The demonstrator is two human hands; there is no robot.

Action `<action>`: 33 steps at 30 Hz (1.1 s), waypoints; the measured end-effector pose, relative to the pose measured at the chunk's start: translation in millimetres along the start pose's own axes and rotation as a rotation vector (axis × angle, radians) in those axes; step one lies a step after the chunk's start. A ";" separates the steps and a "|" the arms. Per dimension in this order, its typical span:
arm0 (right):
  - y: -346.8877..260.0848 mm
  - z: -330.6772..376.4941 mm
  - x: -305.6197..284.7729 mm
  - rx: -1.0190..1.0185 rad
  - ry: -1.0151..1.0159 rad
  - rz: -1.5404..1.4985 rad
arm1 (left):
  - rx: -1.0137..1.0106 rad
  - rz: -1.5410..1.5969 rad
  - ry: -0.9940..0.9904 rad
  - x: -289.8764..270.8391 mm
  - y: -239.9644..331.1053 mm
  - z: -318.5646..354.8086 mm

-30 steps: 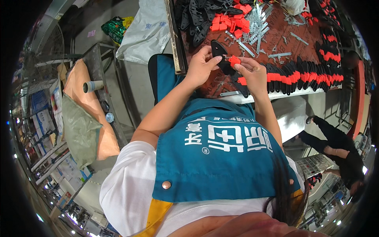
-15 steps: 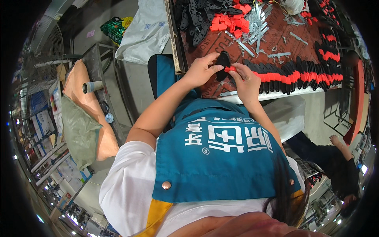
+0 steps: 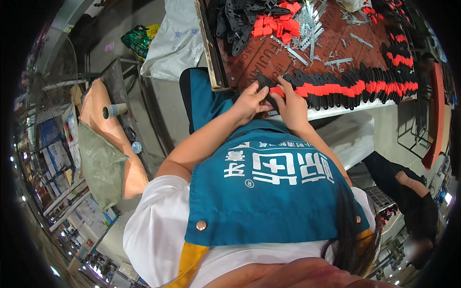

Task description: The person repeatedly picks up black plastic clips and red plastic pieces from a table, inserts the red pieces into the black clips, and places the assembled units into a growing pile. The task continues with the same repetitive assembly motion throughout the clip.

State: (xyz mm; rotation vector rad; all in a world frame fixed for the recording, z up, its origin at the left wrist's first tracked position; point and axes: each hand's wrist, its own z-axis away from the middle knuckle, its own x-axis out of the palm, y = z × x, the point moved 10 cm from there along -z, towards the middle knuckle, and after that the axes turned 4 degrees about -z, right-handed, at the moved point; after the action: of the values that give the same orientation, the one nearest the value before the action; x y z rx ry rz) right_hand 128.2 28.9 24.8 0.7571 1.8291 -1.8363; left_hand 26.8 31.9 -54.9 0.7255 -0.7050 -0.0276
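At the near left corner of the red-brown worktable, I hold a long black plastic piece [image 3: 263,80] with a red plastic clip [image 3: 276,90] across its middle. My left hand [image 3: 249,102] is closed on its left end, the thumb near the red clip. My right hand [image 3: 293,108] is closed round the other end, which its fingers partly hide. Just right of that hand begins a packed row of black pieces with red clips [image 3: 336,90], lying side by side along the table's near edge.
On the table [image 3: 259,60] lie a heap of black pieces [image 3: 235,29], loose red clips [image 3: 276,24] and toothed metal strips [image 3: 312,36]. A wooden rail [image 3: 209,48] edges its left side. A white sack [image 3: 175,43] lies left of it; another person [image 3: 403,192] is at right.
Both hands have come down toward me with the black piece. It has turned from upright to slanting, and the red clip now lies across its middle.
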 end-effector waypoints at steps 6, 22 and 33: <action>-6.4 9.4 -7.6 -0.194 0.053 0.416 | -0.168 0.052 -0.116 11.9 -27.5 -6.8; 11.2 12.2 19.6 -0.347 0.045 0.720 | 0.208 -0.818 -0.012 0.6 -8.6 -15.0; 61.4 4.3 -45.5 -0.281 0.188 0.849 | 0.055 -0.686 -0.107 4.1 -19.0 -10.3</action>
State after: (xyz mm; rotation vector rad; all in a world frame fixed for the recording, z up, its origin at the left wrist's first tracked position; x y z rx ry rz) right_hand 202.3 19.5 7.8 1.3545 1.4643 -0.9692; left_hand 40.2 22.7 -69.7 0.9966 -0.5310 -0.6796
